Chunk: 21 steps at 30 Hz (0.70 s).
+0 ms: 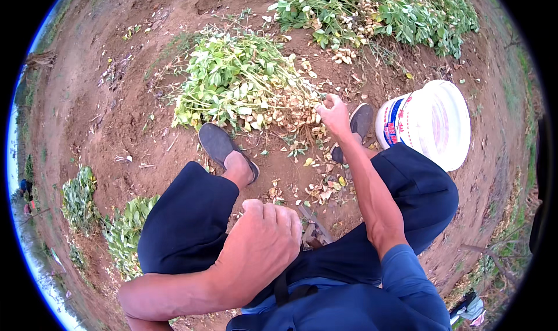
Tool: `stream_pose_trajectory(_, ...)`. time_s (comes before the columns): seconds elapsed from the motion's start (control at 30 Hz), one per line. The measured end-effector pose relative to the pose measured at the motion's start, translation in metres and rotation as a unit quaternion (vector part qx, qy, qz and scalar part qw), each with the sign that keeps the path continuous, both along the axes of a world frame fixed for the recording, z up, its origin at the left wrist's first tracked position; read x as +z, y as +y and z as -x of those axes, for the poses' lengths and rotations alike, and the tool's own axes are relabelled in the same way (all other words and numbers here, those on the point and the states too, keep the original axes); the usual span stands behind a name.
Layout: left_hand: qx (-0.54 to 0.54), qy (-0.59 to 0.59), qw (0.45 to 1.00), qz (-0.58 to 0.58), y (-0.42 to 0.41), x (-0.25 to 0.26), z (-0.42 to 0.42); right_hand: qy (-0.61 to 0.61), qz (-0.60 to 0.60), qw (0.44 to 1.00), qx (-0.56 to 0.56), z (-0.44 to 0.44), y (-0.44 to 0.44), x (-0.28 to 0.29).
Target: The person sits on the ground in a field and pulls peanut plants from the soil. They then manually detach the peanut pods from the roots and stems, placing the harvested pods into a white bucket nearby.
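Note:
A heap of uprooted peanut plants (231, 71) lies on the soil before me, its leaves to the left and pale peanut pods (301, 108) towards the right. At the pods' right edge is my right hand (335, 116), fingers curled; whether it grips a pod or root is hard to see. My left hand (266, 239) is raised close to the camera above my lap, back of the hand up and fingers bent. Its palm is hidden, so anything inside cannot be seen. A white plastic bucket (414, 121) with printed writing sits right of my right hand, beside my knee.
A larger pile of peanut plants (383, 14) lies farther off at the upper right. More plants (126, 230) rest at the lower left. My shoes (224, 145) flank the near side of the heap. Dry leaves (324, 191) and a wooden piece (316, 224) lie between my legs.

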<state>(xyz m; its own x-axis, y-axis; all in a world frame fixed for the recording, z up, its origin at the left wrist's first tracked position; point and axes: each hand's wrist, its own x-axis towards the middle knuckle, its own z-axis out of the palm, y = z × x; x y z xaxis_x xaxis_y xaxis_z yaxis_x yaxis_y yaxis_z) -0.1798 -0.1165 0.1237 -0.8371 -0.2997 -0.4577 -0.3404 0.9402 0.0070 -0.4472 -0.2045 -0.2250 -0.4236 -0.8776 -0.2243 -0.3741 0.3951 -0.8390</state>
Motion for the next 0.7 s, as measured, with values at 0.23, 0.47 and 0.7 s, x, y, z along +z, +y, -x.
stream_pose_trajectory(0.23,0.002,0.059,0.998,0.012,-0.008,0.007,-0.004,0.244,-0.152,0.947,0.145,-0.025,-0.041,-0.018)
stream_pose_trajectory(0.47,-0.01,-0.133,0.987,-0.093,-0.006,0.034,0.015,0.136,-0.122,0.969,0.165,-0.001,-0.035,-0.044)
stream_pose_trajectory(0.7,-0.028,0.047,0.998,0.017,0.003,-0.002,-0.002,-0.099,-0.086,0.986,0.105,-0.043,-0.023,-0.053)
